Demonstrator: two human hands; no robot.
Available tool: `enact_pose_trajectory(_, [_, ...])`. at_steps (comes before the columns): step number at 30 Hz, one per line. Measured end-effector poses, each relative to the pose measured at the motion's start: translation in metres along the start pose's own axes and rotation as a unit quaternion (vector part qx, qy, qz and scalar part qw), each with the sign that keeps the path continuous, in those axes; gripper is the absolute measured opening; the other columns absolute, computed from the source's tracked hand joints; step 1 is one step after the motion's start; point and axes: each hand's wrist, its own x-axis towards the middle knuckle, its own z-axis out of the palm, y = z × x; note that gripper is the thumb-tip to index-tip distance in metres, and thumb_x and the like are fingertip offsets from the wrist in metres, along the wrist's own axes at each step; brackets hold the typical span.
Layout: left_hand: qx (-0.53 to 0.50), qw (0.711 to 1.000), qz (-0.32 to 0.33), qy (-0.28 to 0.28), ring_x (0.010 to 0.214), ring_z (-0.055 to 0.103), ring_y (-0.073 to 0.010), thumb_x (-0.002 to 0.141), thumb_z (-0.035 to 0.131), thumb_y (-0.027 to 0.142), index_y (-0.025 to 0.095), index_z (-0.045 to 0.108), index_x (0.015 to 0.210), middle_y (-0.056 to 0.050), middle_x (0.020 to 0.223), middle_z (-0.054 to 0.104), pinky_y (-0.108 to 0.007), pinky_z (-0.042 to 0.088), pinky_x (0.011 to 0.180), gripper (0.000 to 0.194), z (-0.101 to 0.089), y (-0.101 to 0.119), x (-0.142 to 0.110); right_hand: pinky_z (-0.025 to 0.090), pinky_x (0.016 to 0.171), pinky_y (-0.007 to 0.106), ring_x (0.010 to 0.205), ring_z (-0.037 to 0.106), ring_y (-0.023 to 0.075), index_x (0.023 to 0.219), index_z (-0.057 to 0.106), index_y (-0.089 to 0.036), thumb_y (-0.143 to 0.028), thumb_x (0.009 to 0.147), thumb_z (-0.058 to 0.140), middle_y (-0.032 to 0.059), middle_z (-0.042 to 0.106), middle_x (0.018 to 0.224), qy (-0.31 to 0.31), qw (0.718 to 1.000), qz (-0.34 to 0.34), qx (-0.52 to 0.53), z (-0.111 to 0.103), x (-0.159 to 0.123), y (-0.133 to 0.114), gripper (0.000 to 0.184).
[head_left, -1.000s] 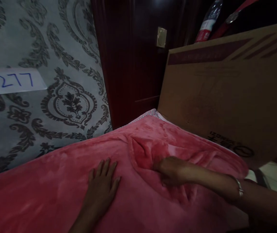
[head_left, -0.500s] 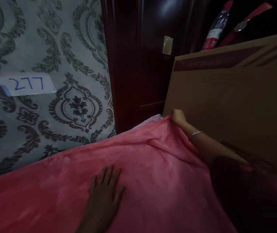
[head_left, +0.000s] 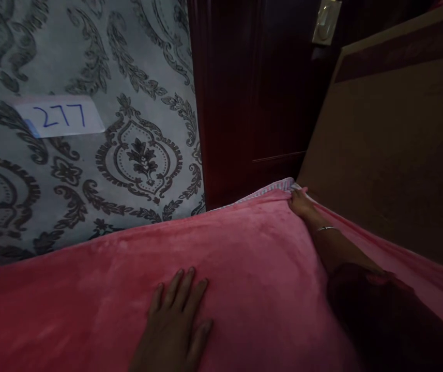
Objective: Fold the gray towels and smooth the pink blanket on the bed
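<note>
A pink plush blanket [head_left: 244, 253] covers the bed, smooth across the middle. My left hand [head_left: 174, 320] lies flat on it near the bottom centre, fingers spread. At the far corner, my right hand [head_left: 301, 202] is closed on the blanket's edge, its fingertips partly hidden. A striped sheet [head_left: 271, 189] peeks out from under the blanket beside that hand. A thin bracelet [head_left: 325, 228] circles my right wrist.
A large cardboard box [head_left: 395, 139] stands along the right side, close to my right arm. Behind the corner rises a dark red wooden panel [head_left: 240, 103] with a switch plate [head_left: 326, 21]. Patterned wallpaper [head_left: 143, 67] and a paper marked 277 [head_left: 64, 118] are at left.
My right hand has gone from the rumpled middle of the blanket to its far corner, drawing the cloth along, and the folds have flattened. My left hand stays flat. The view has shifted right.
</note>
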Motion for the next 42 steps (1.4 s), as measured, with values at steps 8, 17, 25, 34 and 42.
enact_pose_trajectory(8, [0.011, 1.0, 0.009, 0.0, 0.145, 0.036, -0.0318, 0.096, 0.041, 0.047, 0.041, 0.03, 0.152, 0.0, 0.159, 0.033, -0.063, 0.031, 0.115, 0.057, 0.002, -0.003, 0.001, 0.047, 0.101, 0.045, 0.122, 0.056, 0.0342, 0.142, 0.049, -0.007, -0.024, 0.091, 0.036, 0.0235, 0.046, 0.145, 0.038, 0.995, 0.094, -0.003, -0.027, -0.019, -0.022, 0.055])
enact_pose_trajectory(17, [-0.003, 0.999, -0.02, -0.037, 0.146, 0.032, -0.0321, 0.095, 0.04, 0.05, 0.039, 0.035, 0.15, -0.001, 0.16, 0.031, -0.064, 0.027, 0.116, 0.056, -0.004, 0.001, 0.005, 0.029, 0.113, 0.062, 0.147, 0.025, 0.033, 0.157, 0.029, -0.028, -0.051, 0.102, 0.022, 0.0059, 0.023, 0.163, -0.195, 0.977, 0.063, -0.06, -0.034, -0.03, -0.044, 0.06])
enact_pose_trajectory(25, [0.002, 0.997, -0.048, -0.063, 0.15, 0.024, -0.0306, 0.096, 0.034, 0.049, 0.032, 0.04, 0.15, -0.003, 0.161, 0.028, -0.062, 0.02, 0.119, 0.057, -0.011, 0.008, 0.012, 0.027, 0.118, 0.048, 0.147, 0.027, 0.0274, 0.157, 0.029, -0.025, -0.059, 0.101, 0.021, 0.0083, 0.027, 0.161, -0.228, 0.971, 0.031, -0.069, -0.068, -0.076, -0.044, 0.066])
enact_pose_trajectory(34, [0.048, 0.995, -0.041, -0.073, 0.149, 0.025, -0.0295, 0.096, 0.032, 0.043, 0.024, 0.04, 0.151, -0.008, 0.161, 0.031, -0.056, 0.022, 0.118, 0.058, -0.022, 0.015, 0.02, 0.037, 0.109, 0.038, 0.134, 0.047, 0.0268, 0.142, 0.053, -0.018, -0.034, 0.101, 0.034, 0.0126, 0.048, 0.149, -0.102, 0.982, 0.125, -0.095, -0.149, -0.234, 0.025, 0.049])
enact_pose_trajectory(42, [0.052, 0.997, -0.023, -0.057, 0.148, 0.028, -0.0322, 0.096, 0.028, 0.043, 0.022, 0.041, 0.151, -0.01, 0.16, 0.033, -0.058, 0.027, 0.114, 0.06, -0.027, 0.015, 0.022, 0.047, 0.077, 0.029, 0.09, 0.067, 0.0236, 0.102, 0.071, -0.011, -0.035, 0.097, 0.041, 0.0168, 0.072, 0.103, -0.069, 0.949, 0.298, -0.079, -0.193, -0.304, 0.042, 0.039])
